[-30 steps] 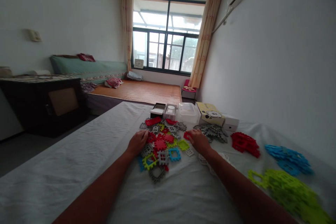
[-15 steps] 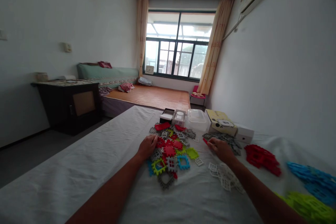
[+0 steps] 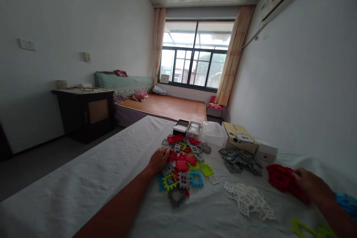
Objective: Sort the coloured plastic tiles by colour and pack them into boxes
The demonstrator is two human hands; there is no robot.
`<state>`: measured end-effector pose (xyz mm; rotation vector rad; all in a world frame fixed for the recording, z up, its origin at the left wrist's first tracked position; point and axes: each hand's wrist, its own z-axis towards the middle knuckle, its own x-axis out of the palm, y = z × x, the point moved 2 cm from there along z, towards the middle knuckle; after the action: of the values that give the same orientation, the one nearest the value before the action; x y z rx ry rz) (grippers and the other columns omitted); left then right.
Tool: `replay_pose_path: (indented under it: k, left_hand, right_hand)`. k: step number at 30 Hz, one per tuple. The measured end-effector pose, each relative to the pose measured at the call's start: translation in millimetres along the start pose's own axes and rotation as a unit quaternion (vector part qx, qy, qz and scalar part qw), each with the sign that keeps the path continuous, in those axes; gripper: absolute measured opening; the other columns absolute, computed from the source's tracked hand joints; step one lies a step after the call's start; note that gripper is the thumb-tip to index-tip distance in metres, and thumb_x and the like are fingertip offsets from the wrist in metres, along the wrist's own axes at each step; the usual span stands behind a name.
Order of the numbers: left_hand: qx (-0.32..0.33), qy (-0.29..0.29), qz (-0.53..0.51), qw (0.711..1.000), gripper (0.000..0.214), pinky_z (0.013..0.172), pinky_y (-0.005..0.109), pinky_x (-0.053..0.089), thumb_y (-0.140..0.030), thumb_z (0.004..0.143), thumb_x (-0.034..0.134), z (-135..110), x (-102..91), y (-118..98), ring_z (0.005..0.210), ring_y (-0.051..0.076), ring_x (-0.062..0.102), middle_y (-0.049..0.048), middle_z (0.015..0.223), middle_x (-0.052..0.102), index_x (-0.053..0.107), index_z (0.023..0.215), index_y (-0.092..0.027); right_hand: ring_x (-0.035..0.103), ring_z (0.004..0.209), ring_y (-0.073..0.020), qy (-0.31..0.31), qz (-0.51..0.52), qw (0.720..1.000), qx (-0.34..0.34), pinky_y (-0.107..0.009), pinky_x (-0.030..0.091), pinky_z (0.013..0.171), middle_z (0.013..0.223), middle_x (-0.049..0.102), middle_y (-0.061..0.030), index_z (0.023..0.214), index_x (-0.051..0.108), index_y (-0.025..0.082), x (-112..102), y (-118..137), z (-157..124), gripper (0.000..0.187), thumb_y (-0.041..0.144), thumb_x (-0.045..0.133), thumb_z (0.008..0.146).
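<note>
My left hand rests with curled fingers at the left edge of a mixed pile of plastic interlocking building pieces. Its fingertips are against red pieces; whatever they pinch is hidden. At the right, my slightly blurred right hand is over a heap of red building pieces, its bent fingers closed on a red one at the heap's near side. White lattice window pieces lie left of that hand, with grey building pieces farther back.
Behind the piles stand a black open box, a clear plastic tub, a yellow cartoon box and a white box. Green pieces and blue pieces lie near right. A white cloth covers the table.
My right hand has moved right, from beside the grey pieces to the red heap, carrying a red piece. My left hand stays at the mixed pile. The view has tilted up slightly.
</note>
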<state>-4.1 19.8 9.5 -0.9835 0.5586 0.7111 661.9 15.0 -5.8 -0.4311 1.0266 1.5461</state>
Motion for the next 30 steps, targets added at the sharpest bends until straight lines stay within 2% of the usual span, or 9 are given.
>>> replay_pose_path:
  k: [2,4,7,10,12,15,20,27,30]
  left_hand:
    - [0.001,0.001,0.001,1.0,0.039,0.082,0.028,0.046,-0.034,0.094,0.03,0,-0.1,0,0.089,0.02,0.063,0.0073,0.091,0.069,0.065,0.085,-0.02]
    - [0.001,0.001,0.002,1.0,0.039,0.082,0.029,0.046,-0.034,0.094,0.03,0,0.6,0,0.088,0.02,0.063,0.0074,0.09,0.069,0.065,0.085,-0.02]
    - [0.006,0.002,0.0,1.0,0.039,0.083,0.028,0.046,-0.034,0.094,0.03,1,2.1,1,0.089,0.02,0.062,0.0075,0.091,0.068,0.065,0.085,-0.02]
    - [0.013,0.003,0.0,1.0,0.039,0.085,0.029,0.045,-0.034,0.094,0.03,1,2.3,1,0.092,0.02,0.062,0.0076,0.093,0.068,0.066,0.087,-0.019]
    - [0.015,0.003,0.002,1.0,0.039,0.086,0.029,0.045,-0.034,0.094,0.03,1,1.6,0,0.092,0.02,0.062,0.0078,0.094,0.068,0.066,0.087,-0.019]
    - [0.017,0.005,0.006,1.0,0.04,0.084,0.028,0.046,-0.033,0.094,0.03,0,0.9,0,0.091,0.019,0.063,0.0078,0.093,0.069,0.066,0.087,-0.019]
    - [0.019,0.007,0.011,1.0,0.039,0.086,0.029,0.046,-0.034,0.094,0.031,0,3.1,0,0.093,0.019,0.062,0.0079,0.095,0.069,0.067,0.091,-0.018]
    - [0.016,-0.003,0.015,1.0,0.034,0.094,0.033,0.043,-0.031,0.091,0.037,2,2.3,-4,0.101,0.021,0.059,0.0077,0.104,0.069,0.068,0.095,-0.02]
    - [0.025,-0.013,0.019,0.999,0.032,0.099,0.034,0.04,-0.031,0.091,0.039,-1,-0.1,-11,0.107,0.021,0.056,0.0062,0.11,0.067,0.068,0.099,-0.022]
  right_hand:
    - [0.063,0.06,-0.0311,0.026,-0.044,0.999,0.011,-0.048,0.039,0.062,0.07,0.064,-0.025,0.055,0.057,0.03,3,3,0,0.013,0.037,0.05,0.063]
    - [0.065,0.073,-0.034,0.015,-0.096,0.995,0.009,-0.051,0.041,0.069,0.084,0.066,-0.0266,0.065,0.062,0.028,2,32,-1,0.02,0.038,0.045,0.066]
    - [0.062,0.095,-0.0369,0.0,-0.082,0.994,-0.076,-0.055,0.042,0.085,0.101,0.066,-0.022,0.09,0.065,0.021,1,123,-13,0.036,0.039,0.039,0.073]
    - [0.059,0.105,-0.0306,0.1,0.031,0.978,-0.178,-0.046,0.042,0.096,0.108,0.067,-0.0144,0.1,0.066,0.025,15,238,-50,0.033,0.036,0.043,0.079]
    - [0.057,0.11,-0.0259,0.205,0.102,0.943,-0.242,-0.039,0.045,0.095,0.111,0.067,-0.0081,0.108,0.065,0.034,30,303,-86,0.031,0.037,0.046,0.083]
    - [0.053,0.117,-0.0272,0.268,0.114,0.921,-0.257,-0.043,0.045,0.095,0.123,0.062,-0.0025,0.119,0.059,0.04,46,358,-132,0.041,0.039,0.056,0.078]
    - [0.054,0.117,-0.0217,0.303,0.202,0.901,-0.236,-0.038,0.043,0.1,0.12,0.063,0.0033,0.116,0.059,0.043,54,361,-150,0.039,0.028,0.053,0.08]
    - [0.064,0.097,-0.0229,0.293,0.386,0.868,-0.106,-0.038,0.055,0.08,0.115,0.065,-0.0082,0.115,0.058,0.023,58,324,-126,0.037,0.043,0.045,0.086]
    - [0.066,0.088,-0.0211,0.268,0.374,0.884,-0.079,-0.036,0.056,0.072,0.108,0.067,-0.0092,0.11,0.059,0.021,57,314,-119,0.036,0.043,0.045,0.086]
